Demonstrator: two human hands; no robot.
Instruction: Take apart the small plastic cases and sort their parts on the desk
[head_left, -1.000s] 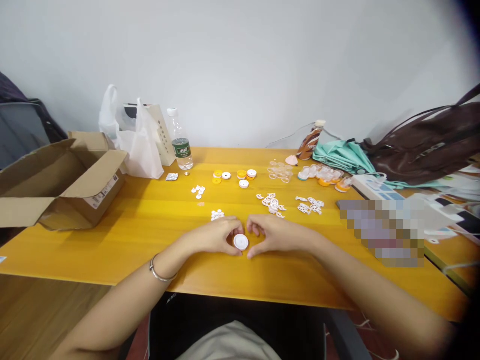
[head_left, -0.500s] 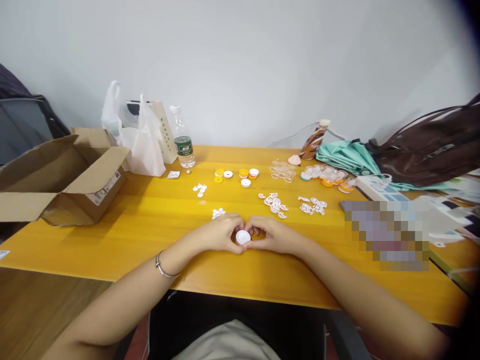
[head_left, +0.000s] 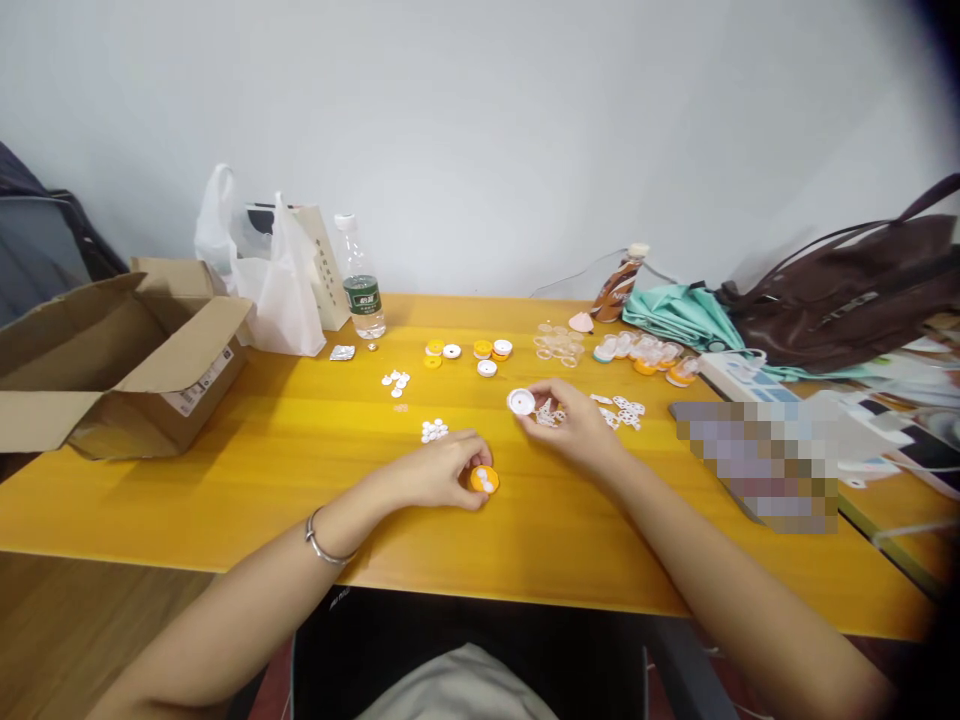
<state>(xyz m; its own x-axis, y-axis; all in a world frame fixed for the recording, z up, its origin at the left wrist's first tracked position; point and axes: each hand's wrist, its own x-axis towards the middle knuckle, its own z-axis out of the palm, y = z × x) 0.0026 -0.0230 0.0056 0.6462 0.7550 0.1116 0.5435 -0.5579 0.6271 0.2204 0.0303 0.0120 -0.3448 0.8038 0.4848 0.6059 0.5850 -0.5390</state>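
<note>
The left hand (head_left: 446, 472) grips the orange cap (head_left: 492, 482) on the table (head_left: 285, 480), back from the near edge. The right hand (head_left: 568, 420) pinches the white cap (head_left: 520, 402) near the lacy bits (head_left: 630, 407). Open wood shows between the caps.

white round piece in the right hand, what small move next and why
Probably set the white round piece down on the table: the right hand holds it apart from the orange piece, which the left hand holds, so a free right hand could reach the white bits showing in it.
</note>
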